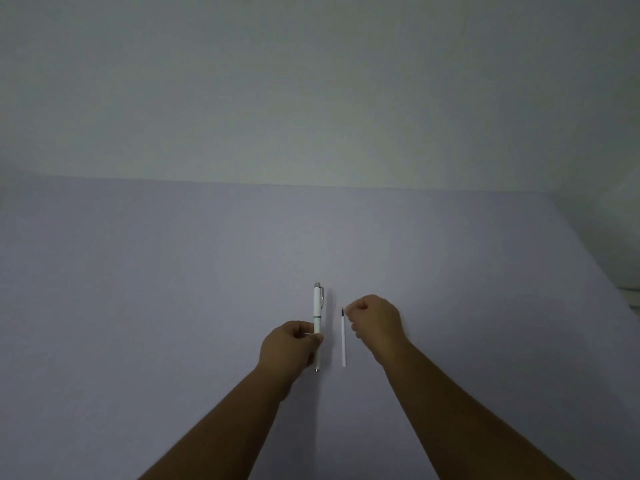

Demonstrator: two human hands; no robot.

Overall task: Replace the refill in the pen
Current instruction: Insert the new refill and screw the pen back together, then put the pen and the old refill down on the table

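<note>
A white pen [317, 306] with a silver clip and band lies lengthwise on the pale lilac table [173, 289], clip end away from me. My left hand [291, 351] pinches its lower half between thumb and fingers; the tip shows below the hand. A thin white refill [343, 344] with a dark tip lies parallel just to the pen's right. My right hand [375, 323] is curled into a loose fist right beside the refill's far end; it looks close to the tip but I cannot tell if it touches it.
The table meets a plain pale wall [311, 98] at the back. Its right edge [588, 258] runs diagonally toward the near right, with a white object [632, 292] beyond it.
</note>
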